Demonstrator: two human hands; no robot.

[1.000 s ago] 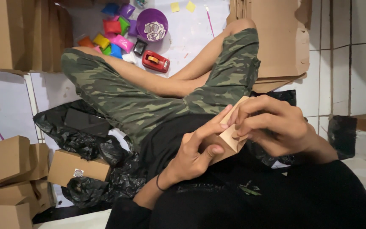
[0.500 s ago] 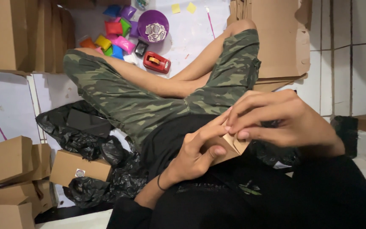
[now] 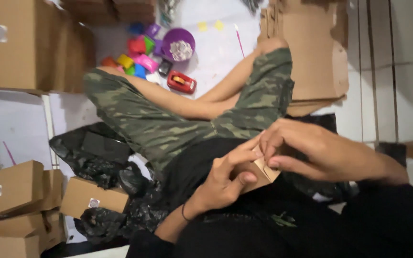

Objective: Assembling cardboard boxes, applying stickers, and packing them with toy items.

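Cupping a small cardboard box (image 3: 256, 173), left hand (image 3: 223, 184) underneath, right hand (image 3: 311, 153) arched over it.

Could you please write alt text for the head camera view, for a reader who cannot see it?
Seen from above, a seated person's left hand and right hand together hold a small brown cardboard box over their lap, legs crossed in camouflage shorts. More cardboard boxes and a black plastic bag lie to the left, with a red tape dispenser and colourful small items beyond.

Right hand (image 3: 311, 153) has slid further over the small cardboard box (image 3: 259, 172), covering more of it; left hand (image 3: 225, 184) has shifted lower.
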